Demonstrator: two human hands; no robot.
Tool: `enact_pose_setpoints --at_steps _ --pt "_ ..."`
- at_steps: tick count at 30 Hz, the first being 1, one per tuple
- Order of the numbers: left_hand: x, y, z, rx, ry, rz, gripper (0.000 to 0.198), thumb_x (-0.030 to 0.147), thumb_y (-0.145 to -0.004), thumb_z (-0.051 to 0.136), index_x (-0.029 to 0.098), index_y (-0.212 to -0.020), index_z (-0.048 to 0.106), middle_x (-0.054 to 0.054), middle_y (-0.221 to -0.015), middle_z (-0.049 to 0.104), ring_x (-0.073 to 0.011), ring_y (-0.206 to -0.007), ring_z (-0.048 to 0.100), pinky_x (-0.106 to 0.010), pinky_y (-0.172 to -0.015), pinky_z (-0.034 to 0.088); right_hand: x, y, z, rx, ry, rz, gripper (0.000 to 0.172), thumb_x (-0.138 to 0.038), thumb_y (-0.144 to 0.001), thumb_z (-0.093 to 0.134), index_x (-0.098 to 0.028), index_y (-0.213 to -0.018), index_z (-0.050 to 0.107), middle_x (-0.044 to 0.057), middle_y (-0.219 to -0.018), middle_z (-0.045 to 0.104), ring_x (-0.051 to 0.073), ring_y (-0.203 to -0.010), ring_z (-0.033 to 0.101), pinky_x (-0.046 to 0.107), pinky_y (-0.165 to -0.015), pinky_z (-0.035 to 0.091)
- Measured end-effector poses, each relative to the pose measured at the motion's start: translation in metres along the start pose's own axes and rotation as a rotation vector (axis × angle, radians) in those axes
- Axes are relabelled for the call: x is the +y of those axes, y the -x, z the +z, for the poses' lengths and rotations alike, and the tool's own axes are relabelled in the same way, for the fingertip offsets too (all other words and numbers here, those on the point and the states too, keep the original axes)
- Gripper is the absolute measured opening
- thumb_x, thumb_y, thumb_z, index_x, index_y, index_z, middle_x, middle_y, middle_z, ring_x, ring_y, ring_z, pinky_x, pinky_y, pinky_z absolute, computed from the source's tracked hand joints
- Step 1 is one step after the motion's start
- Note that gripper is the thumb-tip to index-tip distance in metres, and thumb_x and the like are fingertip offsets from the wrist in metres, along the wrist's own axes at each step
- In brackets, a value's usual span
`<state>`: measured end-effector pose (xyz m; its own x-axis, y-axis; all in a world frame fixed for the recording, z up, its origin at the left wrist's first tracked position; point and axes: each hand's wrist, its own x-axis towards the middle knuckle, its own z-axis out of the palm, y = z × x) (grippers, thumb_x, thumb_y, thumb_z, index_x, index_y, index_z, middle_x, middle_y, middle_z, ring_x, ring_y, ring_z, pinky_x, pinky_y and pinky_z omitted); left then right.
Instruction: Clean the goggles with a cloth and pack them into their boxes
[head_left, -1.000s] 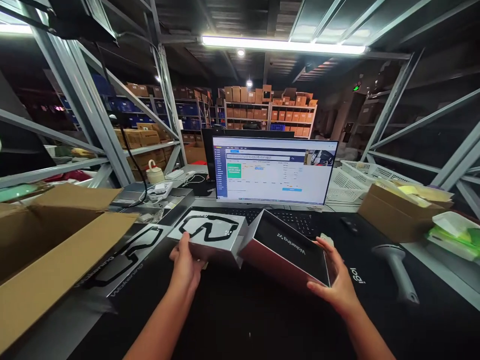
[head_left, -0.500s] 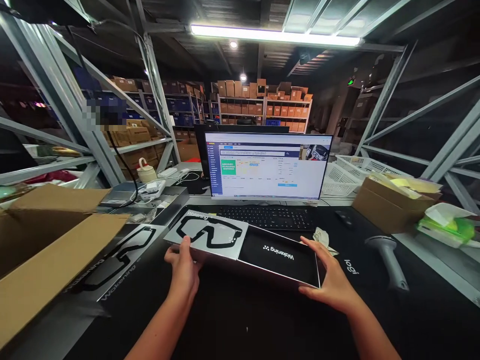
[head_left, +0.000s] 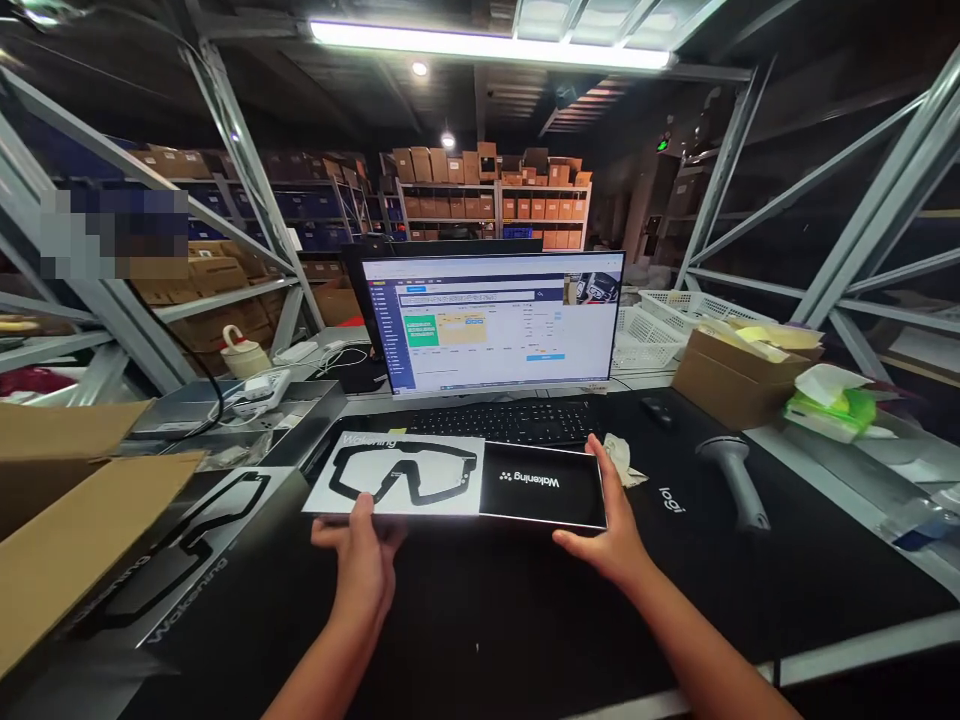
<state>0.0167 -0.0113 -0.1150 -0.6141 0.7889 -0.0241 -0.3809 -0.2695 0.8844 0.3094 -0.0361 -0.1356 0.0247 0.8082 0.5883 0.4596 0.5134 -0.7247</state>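
My left hand [head_left: 360, 560] is closed on the near edge of the white sleeve [head_left: 394, 470], thumb on top, the other fingers tucked underneath. My right hand [head_left: 619, 530] is spread wide across the outer end of the black drawer [head_left: 540, 488], thumb at its near corner and fingers round the far side, so I have hold of both parts. The drawer juts out of the sleeve's right end, and together they sit in front of me over the black desk mat [head_left: 487, 610]. Just behind them lies the keyboard [head_left: 517, 420], partly hidden by the sleeve, with the monitor [head_left: 495, 325] standing beyond. A crumpled tissue [head_left: 624, 462] is right beside my right fingers, the nearest clutter on that side; farther right are the mouse [head_left: 658, 410], the grey scanner [head_left: 735, 480] and a cardboard box [head_left: 731, 378] heaped with papers. On my left, another goggle-printed box [head_left: 199, 560] lies near my wrist, and an open carton [head_left: 97, 520] crowds the edge next to it. Behind that, the power strip [head_left: 259, 392] and its tangled cables fill the corner.
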Motion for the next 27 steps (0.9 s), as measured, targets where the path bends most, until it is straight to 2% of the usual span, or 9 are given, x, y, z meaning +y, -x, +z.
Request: enact_pose_setpoints --at_steps 4,9,12,14,16,20,23,25,27 --pt "-0.002 0.002 0.001 -0.036 -0.017 -0.046 0.036 0.036 -0.085 0.064 0.033 -0.101 0.032 0.004 -0.121 0.052 -0.0149 -0.096 0.059 -0.047 -0.08 0.059 -0.003 0.008 0.007 0.048 -0.24 -0.014 0.102 -0.076 -0.085 0.05 -0.028 -0.16 0.002 0.006 -0.168 0.008 0.033 -0.153 0.01 0.056 -0.123 0.015" --pt "-0.005 0.006 0.004 -0.071 -0.043 -0.129 0.033 0.039 -0.087 0.061 0.034 -0.106 0.035 0.001 -0.116 0.056 -0.0168 -0.095 0.061 -0.046 -0.078 0.059 -0.007 0.009 0.005 0.083 -0.392 -0.013 0.076 -0.068 -0.096 0.032 -0.03 -0.159 0.012 0.002 -0.167 0.015 0.03 -0.154 0.009 0.056 -0.124 0.01" --pt "-0.006 0.014 0.006 -0.1 -0.07 -0.189 0.034 0.041 -0.087 0.061 0.034 -0.11 0.037 -0.001 -0.115 0.058 -0.0179 -0.09 0.063 -0.044 -0.074 0.059 -0.013 0.016 0.012 0.054 -0.442 -0.025 0.073 -0.068 -0.098 0.026 -0.032 -0.16 0.007 -0.001 -0.168 0.008 0.028 -0.154 0.002 0.054 -0.125 0.003" --pt "-0.01 0.024 0.008 -0.114 -0.09 -0.224 0.037 0.042 -0.087 0.062 0.034 -0.114 0.038 -0.002 -0.116 0.058 -0.0183 -0.089 0.063 -0.041 -0.072 0.058 -0.018 0.024 0.02 -0.015 -0.459 -0.039 0.079 -0.072 -0.096 0.026 -0.034 -0.16 0.0 -0.004 -0.168 -0.004 0.027 -0.154 -0.009 0.053 -0.124 -0.005" --pt "-0.016 0.036 0.008 -0.122 -0.106 -0.255 0.04 0.041 -0.086 0.063 0.035 -0.117 0.039 -0.003 -0.118 0.058 -0.0181 -0.089 0.062 -0.037 -0.071 0.057 -0.023 0.03 0.027 -0.163 -0.473 -0.049 0.09 -0.079 -0.091 0.03 -0.035 -0.158 -0.01 -0.006 -0.166 -0.019 0.027 -0.151 -0.02 0.052 -0.123 -0.01" --pt "-0.028 0.06 0.009 -0.135 -0.117 -0.358 0.036 0.044 -0.088 0.06 0.033 -0.117 0.041 -0.004 -0.117 0.058 -0.0179 -0.087 0.061 -0.034 -0.066 0.056 -0.029 0.032 0.034 -0.427 -0.563 -0.098 0.113 -0.089 -0.08 0.038 -0.031 -0.154 -0.025 -0.004 -0.158 -0.039 0.028 -0.146 -0.032 0.054 -0.121 -0.011" --pt "-0.024 0.065 0.01 -0.16 -0.099 -0.455 0.029 0.046 -0.091 0.055 0.03 -0.114 0.046 -0.006 -0.113 0.061 -0.0178 -0.08 0.061 -0.032 -0.061 0.054 -0.031 0.028 0.034 -0.459 -0.651 -0.117 0.116 -0.09 -0.077 0.041 -0.033 -0.153 -0.027 -0.002 -0.16 -0.036 0.027 -0.145 -0.032 0.056 -0.12 -0.009" --pt "-0.016 0.063 0.011 -0.194 -0.073 -0.5 0.03 0.047 -0.092 0.053 0.029 -0.115 0.048 -0.007 -0.113 0.062 -0.0181 -0.079 0.061 -0.032 -0.061 0.054 -0.033 0.026 0.029 -0.449 -0.664 -0.107 0.116 -0.088 -0.078 0.046 -0.036 -0.152 -0.027 -0.001 -0.162 -0.03 0.026 -0.148 -0.026 0.057 -0.121 -0.003" --pt "-0.007 0.06 0.01 -0.221 -0.045 -0.526 0.034 0.05 -0.092 0.054 0.029 -0.118 0.049 -0.008 -0.114 0.063 -0.0194 -0.081 0.063 -0.034 -0.064 0.055 -0.034 0.026 0.023 -0.422 -0.569 -0.11 0.117 -0.079 -0.08 0.058 -0.038 -0.154 -0.023 0.001 -0.165 -0.023 0.028 -0.151 -0.018 0.059 -0.121 0.003"
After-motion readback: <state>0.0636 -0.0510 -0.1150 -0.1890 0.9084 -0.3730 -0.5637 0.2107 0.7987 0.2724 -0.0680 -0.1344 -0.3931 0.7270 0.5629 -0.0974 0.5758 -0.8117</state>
